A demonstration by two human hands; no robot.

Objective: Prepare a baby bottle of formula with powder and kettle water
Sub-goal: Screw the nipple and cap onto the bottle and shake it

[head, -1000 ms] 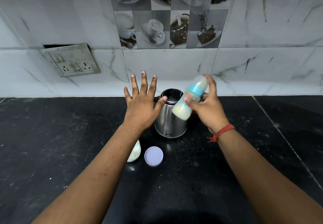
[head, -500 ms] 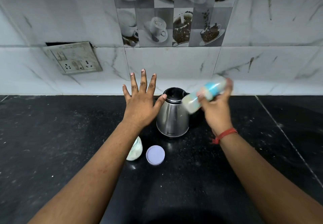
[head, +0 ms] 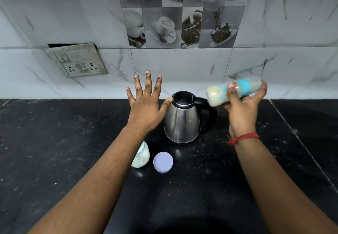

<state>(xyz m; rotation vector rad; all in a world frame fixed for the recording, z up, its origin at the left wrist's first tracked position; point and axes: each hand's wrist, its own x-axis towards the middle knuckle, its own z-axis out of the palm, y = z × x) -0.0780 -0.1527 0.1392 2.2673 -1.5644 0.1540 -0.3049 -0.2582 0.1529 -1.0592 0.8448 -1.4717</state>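
A black stone bench, speckled with pale dust, is filling the lower two thirds of the frame. Behind it a wall of white marbled tiles is rising, with a panel of coffee-cup picture tiles at upper centre and a grimy switch and socket plate hanging crooked at upper left.

A steel kettle with a black lid and handle is standing at the centre of the bench. Below and left of it an open jar of pale powder is sitting partly hidden under the left forearm, and its round lilac lid is lying flat just beside the jar.

The left hand is hovering palm down with fingers spread wide, its thumb tip reaching to the kettle's rim; contact cannot be told. The right hand, a red thread at its wrist, is wrapping its fingers around the baby bottle, which is blurred, holding milky liquid, and lying nearly level in the air at right of centre, above and right of the kettle.

Compared with half a second ago, the bottle is lying flatter and its base is reaching less far over the kettle; a second ago it was tilting steeply in front of the kettle. The left hand, jar and lid are keeping their places.
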